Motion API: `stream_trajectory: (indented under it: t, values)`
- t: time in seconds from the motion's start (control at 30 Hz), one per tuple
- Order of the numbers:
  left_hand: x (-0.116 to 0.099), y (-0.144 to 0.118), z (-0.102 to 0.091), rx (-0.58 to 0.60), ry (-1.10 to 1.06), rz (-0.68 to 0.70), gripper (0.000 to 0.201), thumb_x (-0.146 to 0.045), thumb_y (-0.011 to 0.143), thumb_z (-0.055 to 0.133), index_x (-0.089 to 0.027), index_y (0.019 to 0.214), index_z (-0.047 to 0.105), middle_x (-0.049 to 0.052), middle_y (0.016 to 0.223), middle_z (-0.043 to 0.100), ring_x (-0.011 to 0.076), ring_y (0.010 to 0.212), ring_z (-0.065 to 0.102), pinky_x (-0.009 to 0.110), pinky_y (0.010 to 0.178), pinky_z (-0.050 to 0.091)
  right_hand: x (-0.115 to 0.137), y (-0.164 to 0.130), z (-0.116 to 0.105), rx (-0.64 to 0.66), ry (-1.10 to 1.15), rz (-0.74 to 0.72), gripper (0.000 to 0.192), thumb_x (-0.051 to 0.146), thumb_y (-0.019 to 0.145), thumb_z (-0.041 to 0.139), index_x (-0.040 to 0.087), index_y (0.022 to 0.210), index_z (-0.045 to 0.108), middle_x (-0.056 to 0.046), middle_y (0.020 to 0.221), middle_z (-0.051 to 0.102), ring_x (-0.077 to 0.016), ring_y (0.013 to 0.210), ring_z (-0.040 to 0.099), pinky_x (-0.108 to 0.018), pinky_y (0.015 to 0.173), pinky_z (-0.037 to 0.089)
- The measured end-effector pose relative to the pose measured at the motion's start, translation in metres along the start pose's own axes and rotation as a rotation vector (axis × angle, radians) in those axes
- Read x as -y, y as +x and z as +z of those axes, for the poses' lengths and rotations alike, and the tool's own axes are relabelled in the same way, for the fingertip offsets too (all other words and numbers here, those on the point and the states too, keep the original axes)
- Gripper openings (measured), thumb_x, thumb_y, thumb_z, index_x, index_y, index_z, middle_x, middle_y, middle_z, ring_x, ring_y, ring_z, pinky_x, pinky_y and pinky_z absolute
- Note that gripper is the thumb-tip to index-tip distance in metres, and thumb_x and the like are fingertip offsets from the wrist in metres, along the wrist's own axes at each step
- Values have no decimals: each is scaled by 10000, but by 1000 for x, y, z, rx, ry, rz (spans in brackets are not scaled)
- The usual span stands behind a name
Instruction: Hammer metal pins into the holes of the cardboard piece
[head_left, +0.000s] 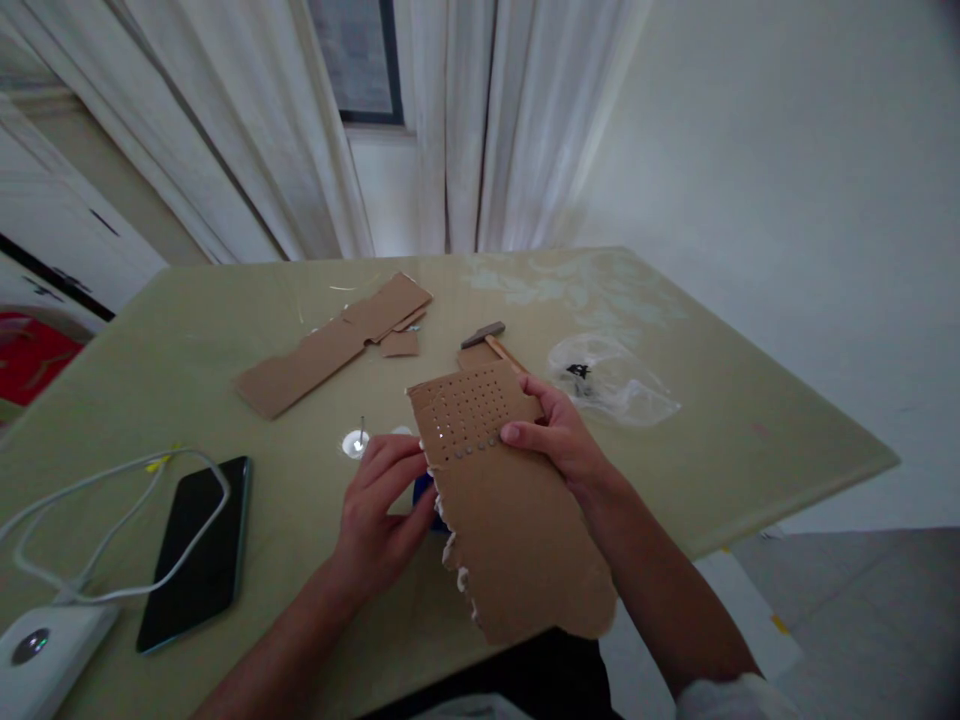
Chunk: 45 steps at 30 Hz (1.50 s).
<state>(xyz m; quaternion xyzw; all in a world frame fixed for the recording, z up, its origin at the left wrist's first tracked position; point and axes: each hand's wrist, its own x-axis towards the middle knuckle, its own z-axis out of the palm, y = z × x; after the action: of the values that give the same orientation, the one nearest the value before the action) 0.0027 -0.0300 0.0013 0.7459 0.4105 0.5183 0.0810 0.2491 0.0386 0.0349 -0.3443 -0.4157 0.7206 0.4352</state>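
A torn-edged piece of brown cardboard [517, 540] is held up over the table's front edge. Rows of small holes dot its upper part, and several round grey nail heads [481, 446] sit along the lowest row. My right hand [562, 440] grips its right edge, thumb on the front face and fingers behind. At the left edge, my left hand [382, 505] has bent fingers, with the tips going behind the cardboard; what they pinch is hidden. A dark blue object [423, 490] shows partly between the left hand and the cardboard.
Beyond the cardboard lie a hammer [484, 334], a clear plastic bag [622, 385] with dark bits, and cardboard strips [330, 350]. A small shiny disc [355, 444] with an upright pin stands left. A phone [199, 550], white cable [112, 598] and white box [56, 650] lie front left.
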Motion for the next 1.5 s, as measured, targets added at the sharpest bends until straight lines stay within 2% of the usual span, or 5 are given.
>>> stream_trajectory:
  t: [0.8,0.97,1.07,1.27,1.5]
  values:
    - [-4,-7,5,-177,30,53,116,-131,998,760,-234,959,724,15,925,760,180,839,675,317,758,550,10,-2,11,71,-232,83,581,428,676,1071,241,1091,709,4,924,831,-185,725,806,-279,645,674]
    - [3,-8,9,-153,57,-122,127,-172,1031,729,-243,1133,757,39,1094,788,207,985,721,340,873,581,8,-1,7,-16,-244,14,565,431,713,1055,250,1128,716,-11,987,837,-202,774,816,-291,669,674]
    - [2,-7,8,-289,16,-218,273,-178,1079,656,-249,1334,726,71,1193,769,217,1035,717,368,899,585,7,-1,3,-48,-253,7,580,450,721,1051,262,1153,712,-17,1023,837,-218,810,826,-303,674,680]
    - [-4,0,1,-182,204,39,187,-241,1032,797,-277,1215,809,72,1174,811,244,1037,753,445,959,560,8,0,4,-25,-332,-35,563,446,697,1051,249,1100,711,-13,988,817,-202,780,788,-290,656,648]
    - [-3,2,6,-176,216,75,169,-124,1001,804,-272,1083,814,48,1103,864,246,1080,818,434,990,629,10,3,6,-3,-454,-70,547,431,688,1051,243,1064,701,4,926,780,-180,729,729,-279,632,611]
